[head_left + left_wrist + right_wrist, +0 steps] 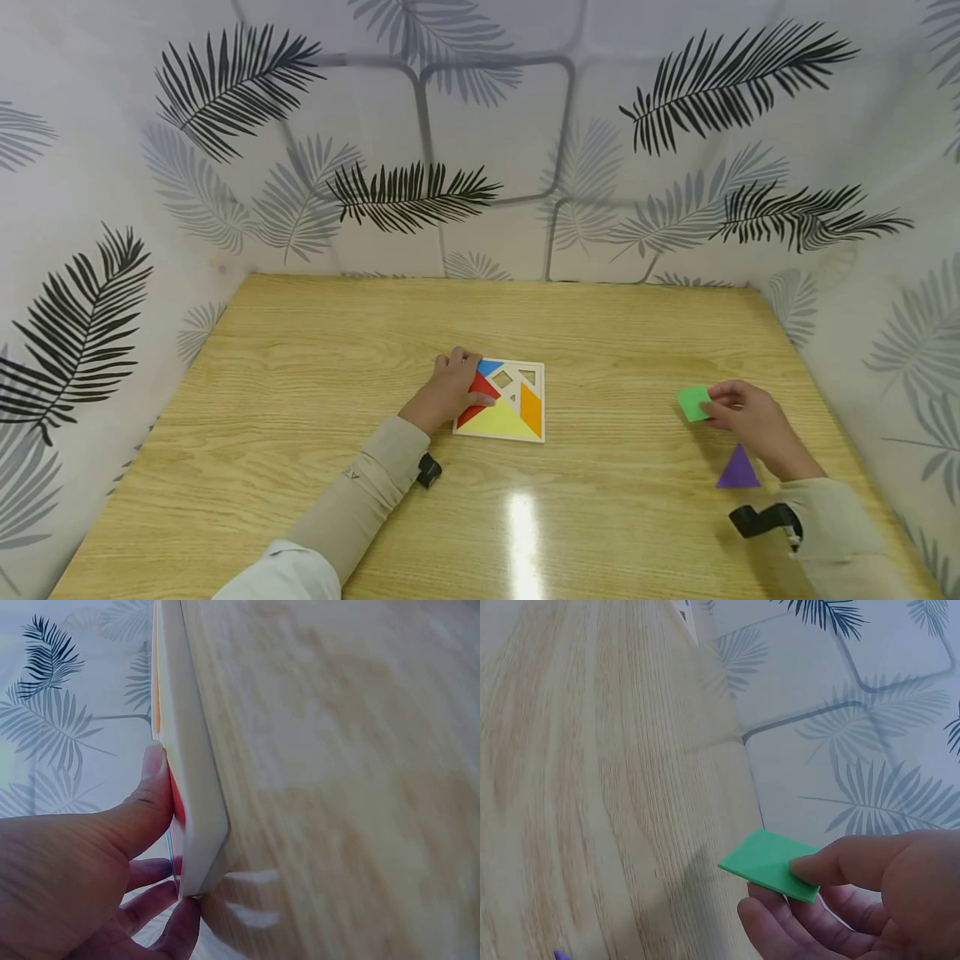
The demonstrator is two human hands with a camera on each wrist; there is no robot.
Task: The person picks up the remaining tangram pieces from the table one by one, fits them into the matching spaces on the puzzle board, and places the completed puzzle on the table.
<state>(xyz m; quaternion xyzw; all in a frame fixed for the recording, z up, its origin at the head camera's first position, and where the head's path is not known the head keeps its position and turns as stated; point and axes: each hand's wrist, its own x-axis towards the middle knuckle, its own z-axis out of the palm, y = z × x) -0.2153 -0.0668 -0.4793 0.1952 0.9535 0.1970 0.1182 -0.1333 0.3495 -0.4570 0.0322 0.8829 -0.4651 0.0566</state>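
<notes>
A square tangram board (498,435) lies on the table, with red, yellow, blue and orange pieces in it and several cut-outs showing bare wood. My left hand (448,392) grips its left side; in the left wrist view the thumb (154,769) lies over the face and the other fingers bend about the edge. Off to the right, my right hand (753,417) pinches a green square piece (769,862) between thumb and fingers, raised above the table. A purple triangle piece (738,469) lies on the table just below that hand.
The wooden table (330,350) ends at the back and sides against a pale leaf-patterned cloth (495,133). A black wrist camera (765,521) is strapped at the right sleeve, another wrist camera (429,471) at the left. Light glares off the tabletop near the front.
</notes>
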